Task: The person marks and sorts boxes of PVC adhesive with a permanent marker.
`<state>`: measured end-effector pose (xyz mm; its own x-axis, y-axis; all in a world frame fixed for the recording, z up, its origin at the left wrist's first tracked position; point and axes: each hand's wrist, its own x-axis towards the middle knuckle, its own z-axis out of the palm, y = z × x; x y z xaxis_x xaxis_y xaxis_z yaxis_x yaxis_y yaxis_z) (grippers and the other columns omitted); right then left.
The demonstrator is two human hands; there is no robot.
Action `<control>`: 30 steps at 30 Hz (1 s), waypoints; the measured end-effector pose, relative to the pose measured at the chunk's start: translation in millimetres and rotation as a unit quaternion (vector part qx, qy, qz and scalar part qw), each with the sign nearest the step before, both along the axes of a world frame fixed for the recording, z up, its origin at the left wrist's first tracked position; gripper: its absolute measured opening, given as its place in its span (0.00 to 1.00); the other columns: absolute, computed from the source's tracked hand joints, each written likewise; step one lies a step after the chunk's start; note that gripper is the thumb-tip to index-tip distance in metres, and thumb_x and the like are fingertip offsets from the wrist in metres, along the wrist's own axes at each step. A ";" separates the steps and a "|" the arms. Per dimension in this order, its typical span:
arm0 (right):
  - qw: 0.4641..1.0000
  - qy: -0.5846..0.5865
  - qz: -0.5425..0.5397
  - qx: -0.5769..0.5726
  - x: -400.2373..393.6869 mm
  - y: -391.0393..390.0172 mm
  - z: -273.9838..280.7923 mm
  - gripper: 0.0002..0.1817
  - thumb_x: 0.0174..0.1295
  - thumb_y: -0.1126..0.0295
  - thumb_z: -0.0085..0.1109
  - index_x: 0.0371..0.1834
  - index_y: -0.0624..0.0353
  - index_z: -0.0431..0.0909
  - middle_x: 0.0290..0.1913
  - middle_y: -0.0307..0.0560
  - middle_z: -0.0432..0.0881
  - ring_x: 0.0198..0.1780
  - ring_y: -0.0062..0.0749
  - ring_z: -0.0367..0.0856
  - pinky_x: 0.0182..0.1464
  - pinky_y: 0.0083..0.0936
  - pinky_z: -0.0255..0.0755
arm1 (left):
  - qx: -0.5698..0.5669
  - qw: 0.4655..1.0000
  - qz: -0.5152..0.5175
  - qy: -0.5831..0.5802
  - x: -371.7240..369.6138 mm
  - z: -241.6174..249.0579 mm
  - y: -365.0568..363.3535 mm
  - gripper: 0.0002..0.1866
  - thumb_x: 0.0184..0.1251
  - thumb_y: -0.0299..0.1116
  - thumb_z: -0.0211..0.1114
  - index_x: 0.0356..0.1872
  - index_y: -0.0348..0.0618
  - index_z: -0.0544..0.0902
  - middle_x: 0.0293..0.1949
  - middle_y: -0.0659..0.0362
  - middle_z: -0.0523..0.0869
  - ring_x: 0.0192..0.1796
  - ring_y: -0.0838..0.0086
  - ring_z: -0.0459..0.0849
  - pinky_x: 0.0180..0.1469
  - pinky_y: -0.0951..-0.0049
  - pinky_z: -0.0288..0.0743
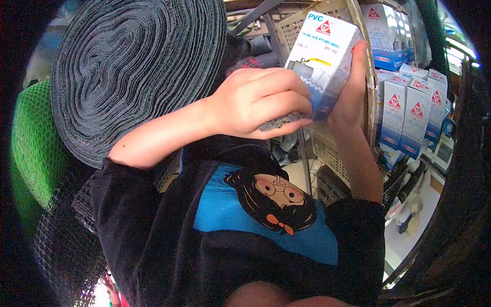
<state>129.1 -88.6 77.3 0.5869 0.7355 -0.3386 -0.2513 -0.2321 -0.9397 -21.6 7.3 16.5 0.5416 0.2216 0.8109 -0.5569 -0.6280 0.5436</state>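
Observation:
A white and blue PVC ball valve box (327, 56) is tilted in front of my chest, its printed front showing a grey valve with a yellow handle. My right hand (350, 94) holds it from the right side and underneath, the thumb along its edge. My left hand (268, 100) is closed around a bunched grey rag (283, 121), which peeks out below the fingers. The knuckles of that hand overlap the lower left of the box front. Most of the rag is hidden in the fist.
A large roll of dark grey netting (138, 71) stands at left, beside green mesh (38, 148) and black mesh (66, 250). More valve boxes (409, 110) are stacked at right. A beige plastic basket (327, 148) sits behind the held box.

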 end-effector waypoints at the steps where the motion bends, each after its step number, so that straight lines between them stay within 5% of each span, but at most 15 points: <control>1: 1.000 0.011 -0.007 -0.003 -1.7 0.9 3.8 0.39 0.76 0.36 0.27 0.66 0.61 0.71 0.54 0.52 0.84 0.51 0.38 0.86 0.53 0.34 0.80 | 0.002 1.000 0.008 0.005 0.2 0.9 0.5 0.14 0.52 0.29 0.78 0.38 0.40 0.84 0.37 0.56 0.84 0.35 0.65 0.86 0.34 0.70 0.81; 6: 0.996 0.065 -0.046 0.046 -3.5 5.5 10.3 0.40 0.76 0.35 0.28 0.63 0.61 0.74 0.48 0.51 0.86 0.46 0.38 0.88 0.49 0.34 0.82 | 0.004 0.998 0.058 0.035 3.1 -1.1 -0.1 0.13 0.52 0.27 0.76 0.38 0.39 0.83 0.36 0.55 0.84 0.35 0.64 0.86 0.33 0.70 0.80; 9: 0.999 0.025 -0.006 0.030 1.2 1.0 8.2 0.38 0.77 0.39 0.27 0.68 0.62 0.68 0.57 0.54 0.82 0.54 0.41 0.85 0.56 0.37 0.79 | 0.005 0.994 0.076 0.072 2.8 -1.6 -0.9 0.11 0.54 0.26 0.75 0.36 0.40 0.82 0.35 0.55 0.83 0.34 0.63 0.85 0.33 0.69 0.80; 14: 1.000 0.005 -0.020 0.022 -0.4 2.2 8.9 0.37 0.77 0.40 0.27 0.68 0.62 0.69 0.57 0.53 0.82 0.54 0.42 0.85 0.57 0.37 0.79 | -0.043 0.979 0.114 0.163 1.5 2.2 0.6 0.09 0.57 0.25 0.73 0.35 0.39 0.79 0.34 0.53 0.81 0.34 0.60 0.85 0.33 0.66 0.79; 30: 0.999 -0.039 0.010 -0.002 -6.4 2.5 -6.5 0.41 0.77 0.36 0.22 0.67 0.61 0.70 0.55 0.51 0.83 0.52 0.39 0.85 0.55 0.33 0.79 | -0.020 0.998 0.032 0.057 1.7 -1.9 -4.9 0.13 0.52 0.28 0.76 0.36 0.42 0.81 0.36 0.55 0.83 0.36 0.61 0.86 0.37 0.67 0.81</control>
<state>122.7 -86.2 70.8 0.5961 0.7467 -0.2953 -0.1726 -0.2400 -0.9553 -19.9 2.4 14.6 0.6131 0.2899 0.7349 -0.4494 -0.6371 0.6262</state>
